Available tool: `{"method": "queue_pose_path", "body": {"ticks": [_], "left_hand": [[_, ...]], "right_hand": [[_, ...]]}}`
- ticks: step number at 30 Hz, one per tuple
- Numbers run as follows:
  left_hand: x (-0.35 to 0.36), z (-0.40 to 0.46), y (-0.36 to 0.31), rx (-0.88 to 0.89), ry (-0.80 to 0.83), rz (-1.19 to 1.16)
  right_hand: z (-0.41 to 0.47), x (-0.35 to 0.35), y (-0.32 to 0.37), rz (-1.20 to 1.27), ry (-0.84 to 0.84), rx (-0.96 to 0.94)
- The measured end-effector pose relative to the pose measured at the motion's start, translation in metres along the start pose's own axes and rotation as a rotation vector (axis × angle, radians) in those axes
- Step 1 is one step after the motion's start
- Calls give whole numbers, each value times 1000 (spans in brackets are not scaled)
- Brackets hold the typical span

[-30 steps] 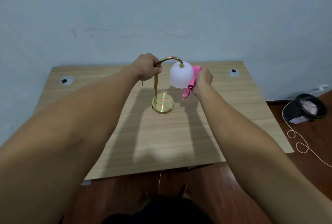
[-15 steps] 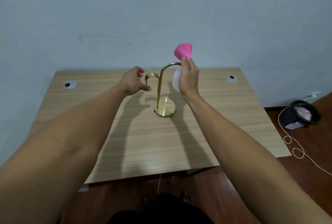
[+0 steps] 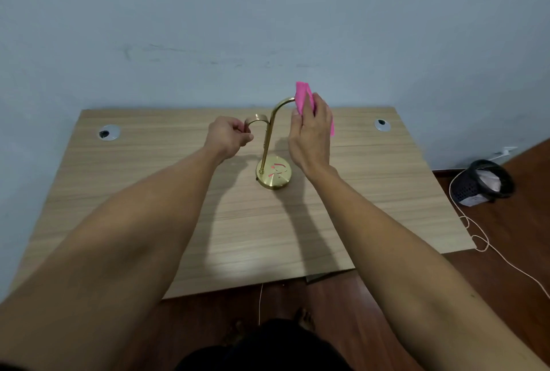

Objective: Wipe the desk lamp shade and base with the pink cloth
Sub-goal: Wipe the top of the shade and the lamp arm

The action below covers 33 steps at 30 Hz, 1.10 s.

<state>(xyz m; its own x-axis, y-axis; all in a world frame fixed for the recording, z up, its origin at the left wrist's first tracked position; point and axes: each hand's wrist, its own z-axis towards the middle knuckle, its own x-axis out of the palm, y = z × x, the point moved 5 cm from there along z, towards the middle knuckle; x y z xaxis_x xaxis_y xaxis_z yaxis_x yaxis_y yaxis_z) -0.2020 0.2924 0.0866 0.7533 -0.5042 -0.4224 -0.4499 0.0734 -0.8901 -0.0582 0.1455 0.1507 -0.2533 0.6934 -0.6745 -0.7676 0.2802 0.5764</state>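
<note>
Our left hand (image 3: pixel 227 137) pinched the lamp's small brass handle (image 3: pixel 256 120) to steady it, while our right hand (image 3: pixel 311 135) closed around the pink cloth (image 3: pixel 303 99), pressing it over the hidden shade.

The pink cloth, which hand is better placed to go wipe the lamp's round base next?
The right hand. It already grips the pink cloth up by the lamp's arch, above the gold base. The left hand holds no cloth; it is closed on the small curved handle, apparently steadying the lamp.
</note>
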Motion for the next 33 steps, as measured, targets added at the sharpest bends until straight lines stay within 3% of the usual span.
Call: {"method": "queue_pose_path", "body": {"ticks": [2, 5, 7, 11, 13, 16, 18, 22, 24, 30, 33], "left_hand": [[0, 0, -1, 6, 2, -1], [-1, -2, 0, 8, 4, 2], [-2, -2, 1, 7, 4, 13], [-4, -3, -1, 5, 0, 42], [-4, -2, -1, 6, 0, 45], [-4, -1, 0, 8, 6, 35], [-4, -1, 0, 4, 9, 20], [-4, -1, 0, -11, 6, 22], [-4, 0, -1, -9, 5, 20], [-3, 0, 0, -10, 12, 8], [-3, 0, -1, -14, 17, 13]], "right_hand": [[0, 3, 7, -83, 40, -123], [-10, 13, 17, -305, 109, -498], [-11, 13, 15, -270, 55, -450], [-4, 1, 2, 19, -90, 21], [-5, 4, 9, -40, -68, -72], [-14, 16, 19, -218, 19, -463], [-16, 18, 19, -236, 4, -500], [-7, 5, 5, 42, -148, 7], [-6, 5, 6, 62, -158, 86], [-24, 24, 21, -225, -13, -397], [-25, 21, 17, -217, 20, -425]]}}
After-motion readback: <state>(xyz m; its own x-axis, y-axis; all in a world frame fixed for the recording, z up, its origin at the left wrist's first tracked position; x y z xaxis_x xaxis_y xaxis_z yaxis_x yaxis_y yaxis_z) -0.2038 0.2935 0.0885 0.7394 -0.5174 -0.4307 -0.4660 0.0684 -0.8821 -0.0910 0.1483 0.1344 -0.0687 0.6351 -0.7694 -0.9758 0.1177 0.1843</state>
